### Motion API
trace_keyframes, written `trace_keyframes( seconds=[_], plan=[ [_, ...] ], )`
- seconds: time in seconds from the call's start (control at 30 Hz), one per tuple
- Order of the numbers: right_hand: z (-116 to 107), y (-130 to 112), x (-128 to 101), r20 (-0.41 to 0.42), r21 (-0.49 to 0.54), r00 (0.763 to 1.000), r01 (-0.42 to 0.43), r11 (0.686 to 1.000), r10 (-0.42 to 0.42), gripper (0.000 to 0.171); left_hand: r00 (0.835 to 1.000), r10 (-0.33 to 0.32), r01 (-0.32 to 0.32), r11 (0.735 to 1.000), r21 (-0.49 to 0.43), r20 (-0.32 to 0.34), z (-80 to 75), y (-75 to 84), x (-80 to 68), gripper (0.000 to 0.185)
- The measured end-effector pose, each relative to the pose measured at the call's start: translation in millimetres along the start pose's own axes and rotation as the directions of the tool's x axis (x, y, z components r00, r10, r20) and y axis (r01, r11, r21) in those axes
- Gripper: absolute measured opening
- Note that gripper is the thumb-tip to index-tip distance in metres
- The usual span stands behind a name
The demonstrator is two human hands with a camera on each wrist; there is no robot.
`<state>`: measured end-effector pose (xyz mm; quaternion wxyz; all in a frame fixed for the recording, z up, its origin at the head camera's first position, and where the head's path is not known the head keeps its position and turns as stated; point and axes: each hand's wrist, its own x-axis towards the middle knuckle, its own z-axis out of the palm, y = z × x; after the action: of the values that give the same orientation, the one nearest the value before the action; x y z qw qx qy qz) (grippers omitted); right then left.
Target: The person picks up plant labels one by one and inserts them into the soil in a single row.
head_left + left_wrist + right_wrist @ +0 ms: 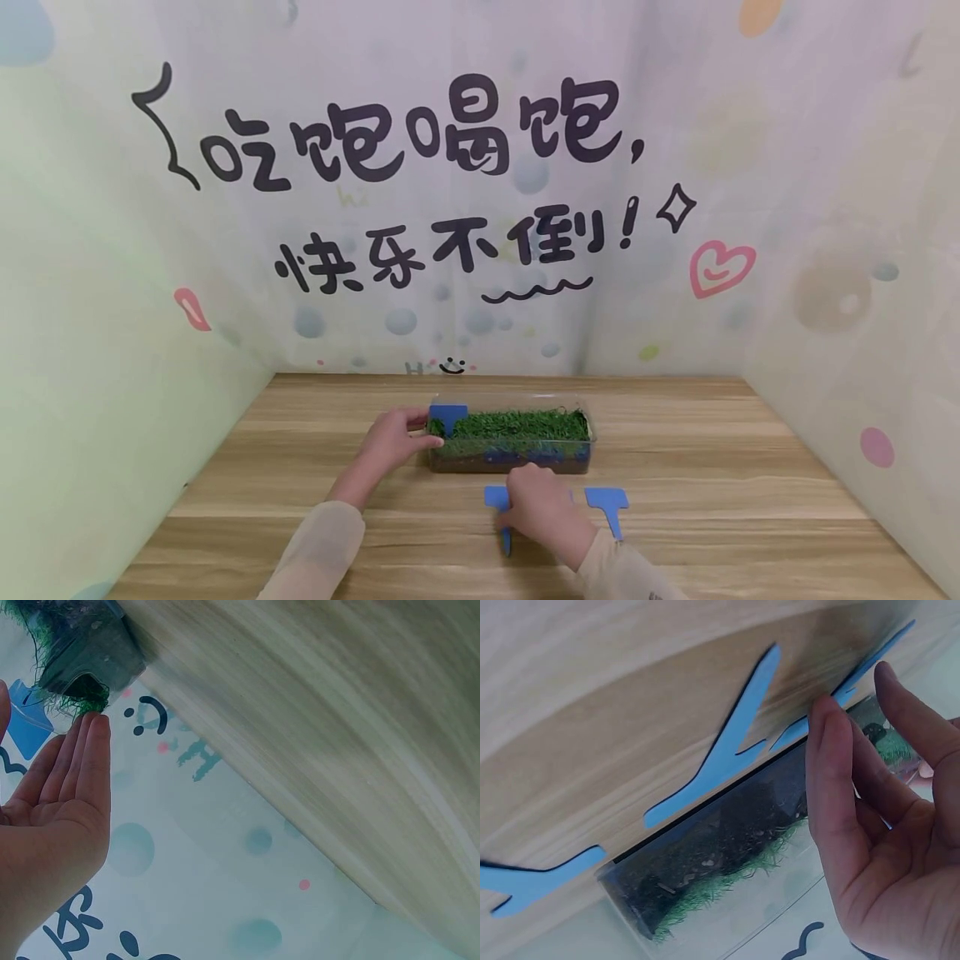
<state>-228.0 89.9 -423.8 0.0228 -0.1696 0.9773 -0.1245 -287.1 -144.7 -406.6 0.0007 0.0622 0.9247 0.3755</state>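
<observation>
A clear plastic box filled with green grass stands on the wooden table. One blue T-shaped tag stands in the grass at the box's left end. My left hand rests with straight fingers against that end; in the left wrist view its fingertips touch the box corner. My right hand lies over blue tags in front of the box. Its fingertips press on one tag. Two more tags lie beside it.
A further blue tag lies flat just right of my right hand. Printed fabric walls close the table in at the back and on both sides. Bare wood extends left, right and toward the front edge.
</observation>
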Motion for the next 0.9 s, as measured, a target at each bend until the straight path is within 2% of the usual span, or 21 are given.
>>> trace_keyframes(
  seconds=[0.13, 0.23, 0.37, 0.6, 0.9],
  plan=[
    [3.8, -1.9, -0.1, -0.047, -0.111, 0.999, 0.016, 0.994, -0.022, 0.051, 1.000, 0.000, 0.000, 1.000, -0.002, 0.001, 0.5, -0.8, 0.4, 0.061],
    [4.4, -1.8, 0.1, -0.065, -0.143, 0.997, 0.025, 0.989, -0.035, 0.045, 1.000, 0.003, -0.003, 1.000, -0.001, 0.001, 0.3, -1.7, 0.8, 0.061],
    [4.6, -1.3, -0.1, -0.091, -0.139, 0.995, 0.035, 0.990, -0.048, 0.036, 1.000, 0.000, 0.000, 1.000, -0.003, -0.002, -0.1, -2.2, 1.3, 0.061],
    [6.9, -0.7, -2.4, -0.127, -0.147, 0.989, 0.058, 0.987, -0.077, 0.057, 1.000, -0.003, 0.003, 1.000, -0.007, -0.001, 1.0, -0.4, 0.2, 0.062],
    [5.2, 0.5, -1.2, -0.087, -0.114, 0.995, 0.029, 0.993, -0.039, 0.054, 1.000, -0.004, 0.004, 1.000, -0.008, 0.005, 0.2, 0.2, -0.8, 0.062]
  ],
)
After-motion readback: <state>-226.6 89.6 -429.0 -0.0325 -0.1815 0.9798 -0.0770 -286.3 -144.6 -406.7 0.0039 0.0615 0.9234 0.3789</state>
